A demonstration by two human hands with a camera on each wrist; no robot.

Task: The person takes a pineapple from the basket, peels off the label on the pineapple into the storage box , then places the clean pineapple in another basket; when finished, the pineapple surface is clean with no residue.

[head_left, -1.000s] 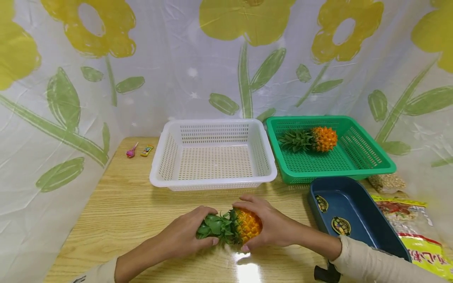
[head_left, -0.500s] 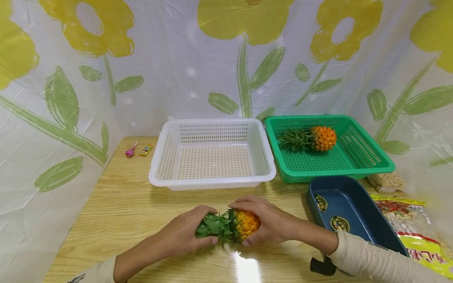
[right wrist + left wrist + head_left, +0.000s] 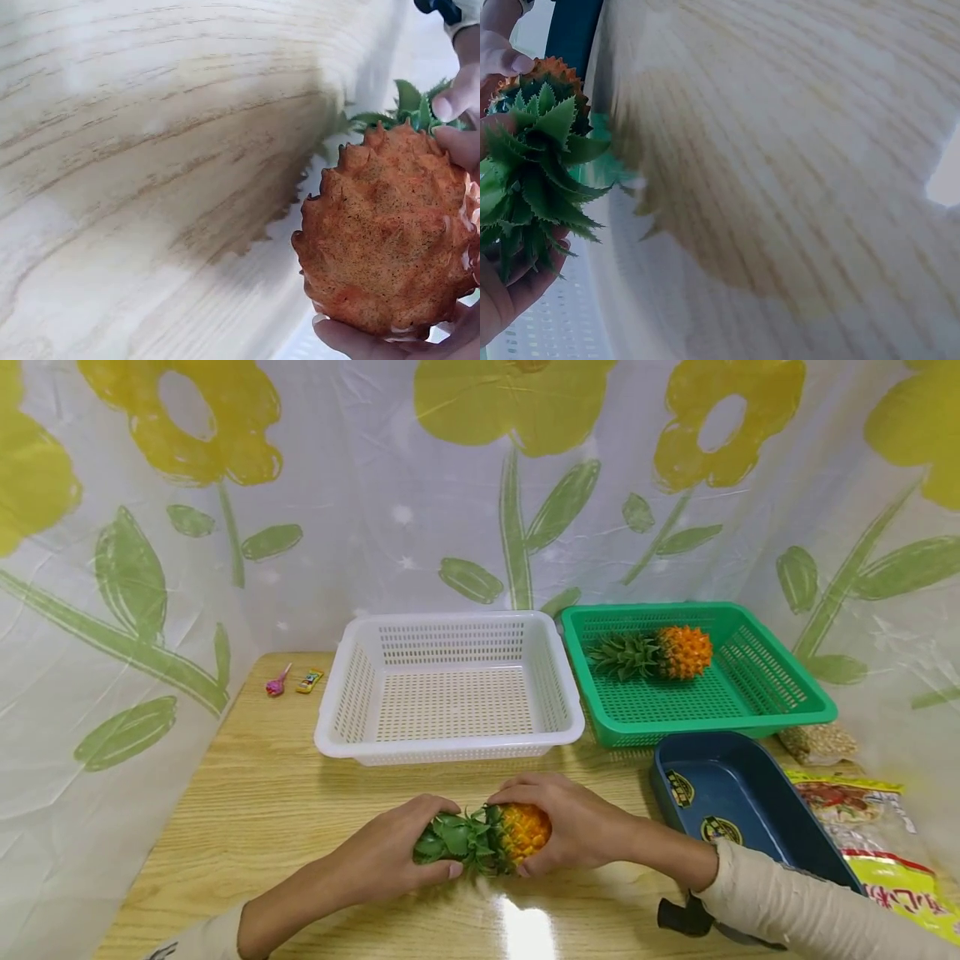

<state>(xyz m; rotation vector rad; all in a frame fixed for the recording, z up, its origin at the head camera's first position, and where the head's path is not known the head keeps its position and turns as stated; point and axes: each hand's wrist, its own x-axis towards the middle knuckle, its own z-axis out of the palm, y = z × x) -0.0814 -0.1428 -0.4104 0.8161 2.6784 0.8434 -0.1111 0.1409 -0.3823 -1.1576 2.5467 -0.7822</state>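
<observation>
Both hands are working one toy pineapple (image 3: 495, 839) just above the near part of the wooden table (image 3: 262, 810), lying sideways. The left hand (image 3: 386, 860) is wrapping its fingers round the green leaf crown (image 3: 532, 172), while the right hand (image 3: 573, 827) is cupping the orange body (image 3: 386, 232), thumb under and fingers over; gripping each end separately looks suited to twisting or pulling crown from fruit, though that is a judgement. To the right, a dark blue tray (image 3: 742, 810) is sitting just beside the right forearm, with snack packets (image 3: 877, 852) at the table edge beyond it. Farther back, a white basket (image 3: 450, 689) is standing empty, directly behind the hands, within easy reach. Beside it, a green basket (image 3: 705, 672) is holding a second pineapple (image 3: 660, 653) on its side. At the far left, two small wrapped sweets (image 3: 292, 679) are lying well apart from everything.
</observation>
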